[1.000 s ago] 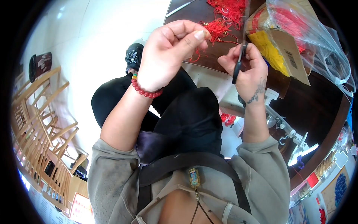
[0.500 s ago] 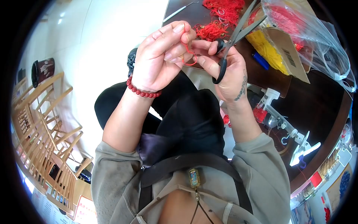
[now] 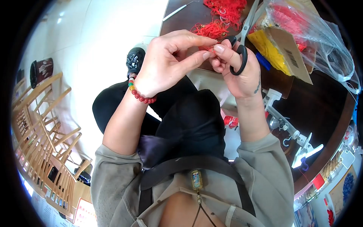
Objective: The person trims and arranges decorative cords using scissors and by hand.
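Black-handled scissors (image 3: 243, 56) hang on the fingers of my right hand (image 3: 242, 72), their blades pointing up and away. The thumb and fingertips of that hand pinch a thin red cord (image 3: 212, 50). My left hand (image 3: 170, 60), with a beaded bracelet at its wrist, reaches to the same cord, thumb and forefinger nearly meeting at it. Most of the cord is hidden between the fingertips. Just beyond the hands, heaps of red cords (image 3: 227, 13) lie on the dark table (image 3: 181, 24).
A hooked tool (image 3: 176, 12) lies at the table's far left. On the right are a cardboard box flap (image 3: 291, 55) with yellow packets, a clear plastic bag (image 3: 321, 38), a blue object (image 3: 263, 61) and a white metal stand (image 3: 283, 121). Wooden chairs (image 3: 41, 143) stand at left.
Both hands have shifted right, and the left has turned with its fingers stretched toward the right fingertips. The red loop that hung between them is now mostly hidden. The scissors have tipped more upright.
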Available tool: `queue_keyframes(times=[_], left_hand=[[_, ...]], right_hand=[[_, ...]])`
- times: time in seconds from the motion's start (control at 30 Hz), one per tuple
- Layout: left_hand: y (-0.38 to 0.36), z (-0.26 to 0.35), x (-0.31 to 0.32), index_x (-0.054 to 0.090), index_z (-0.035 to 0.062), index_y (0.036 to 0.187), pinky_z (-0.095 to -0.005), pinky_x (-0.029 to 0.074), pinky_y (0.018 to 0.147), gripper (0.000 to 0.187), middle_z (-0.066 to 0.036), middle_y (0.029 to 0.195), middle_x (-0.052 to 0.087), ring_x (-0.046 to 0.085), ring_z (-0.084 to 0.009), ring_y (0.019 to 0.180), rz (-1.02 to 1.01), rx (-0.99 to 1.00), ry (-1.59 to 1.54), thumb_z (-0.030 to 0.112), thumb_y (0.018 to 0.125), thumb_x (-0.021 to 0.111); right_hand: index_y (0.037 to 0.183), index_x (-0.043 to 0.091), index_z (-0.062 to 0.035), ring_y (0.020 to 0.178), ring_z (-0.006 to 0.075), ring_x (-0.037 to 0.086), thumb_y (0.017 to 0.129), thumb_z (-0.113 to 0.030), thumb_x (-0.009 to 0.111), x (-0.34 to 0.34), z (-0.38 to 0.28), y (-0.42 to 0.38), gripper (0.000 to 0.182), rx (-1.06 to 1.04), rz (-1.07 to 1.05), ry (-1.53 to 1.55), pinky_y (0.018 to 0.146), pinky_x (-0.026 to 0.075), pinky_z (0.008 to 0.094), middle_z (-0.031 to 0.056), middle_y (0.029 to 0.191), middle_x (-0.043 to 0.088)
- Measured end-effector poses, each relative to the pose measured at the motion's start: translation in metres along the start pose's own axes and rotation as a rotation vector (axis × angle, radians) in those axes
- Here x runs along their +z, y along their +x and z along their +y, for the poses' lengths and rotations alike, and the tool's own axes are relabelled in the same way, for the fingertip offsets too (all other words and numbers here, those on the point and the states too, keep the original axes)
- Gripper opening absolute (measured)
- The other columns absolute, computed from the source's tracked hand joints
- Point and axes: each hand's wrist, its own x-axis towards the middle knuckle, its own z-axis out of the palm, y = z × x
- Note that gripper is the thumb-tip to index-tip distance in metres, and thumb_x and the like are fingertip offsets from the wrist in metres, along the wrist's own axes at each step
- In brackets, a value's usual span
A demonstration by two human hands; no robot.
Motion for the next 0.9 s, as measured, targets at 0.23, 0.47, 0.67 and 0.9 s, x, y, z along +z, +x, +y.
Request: queue_keyframes(times=[0.23, 0.47, 0.67, 0.9], left_hand=[[-0.0006, 0.0010, 0.0005, 0.067, -0.0034, 0.103, -0.0212, 0.050, 0.074, 0.019, -0.008, 0.094, 0.064, 0.062, -0.0114, 0.081, -0.064, -0.037, -0.118, -0.002, 0.084, 0.064], [0.0019, -0.0042, 0.0005, 0.067, -0.0040, 0.099, -0.0241, 0.051, 0.078, 0.015, -0.009, 0.094, 0.064, 0.063, -0.0139, 0.085, -0.013, -0.016, -0.292, -0.003, 0.085, 0.062], [-0.0012, 0.0010, 0.0034, 0.066, -0.0050, 0.098, -0.0245, 0.053, 0.078, 0.013, -0.008, 0.092, 0.066, 0.064, -0.0137, 0.085, 0.006, -0.128, -0.409, -0.002, 0.088, 0.059], [-0.0015, -0.0001, 0.0055, 0.064, -0.0033, 0.101, -0.0240, 0.054, 0.076, 0.013, -0.006, 0.089, 0.067, 0.064, -0.0119, 0.085, 0.023, -0.149, -0.483, 0.002, 0.091, 0.056]], right_hand=[[0.083, 0.060, -0.0008, 0.066, 0.0109, 0.057, 0.082, -0.009, 0.068, 0.0003, -0.0054, -0.0002, 0.011, 0.044, -0.063, 0.023, 0.059, 0.044, 0.0211, 0.0070, 0.076, 0.062], [0.095, 0.061, 0.0022, 0.069, 0.0117, 0.058, 0.081, -0.005, 0.067, 0.0025, -0.0061, -0.0012, 0.016, 0.005, -0.094, 0.017, 0.063, 0.046, 0.0208, 0.0095, 0.080, 0.064], [0.100, 0.062, 0.0042, 0.072, 0.0116, 0.061, 0.081, -0.001, 0.065, 0.0002, -0.0071, -0.0040, 0.020, -0.034, -0.069, -0.085, 0.067, 0.048, 0.0203, 0.0123, 0.085, 0.067], [0.102, 0.060, 0.0034, 0.070, 0.0131, 0.057, 0.083, -0.002, 0.062, 0.0050, -0.0054, -0.0065, 0.020, -0.079, -0.051, -0.185, 0.062, 0.044, 0.0227, 0.0130, 0.087, 0.065]])
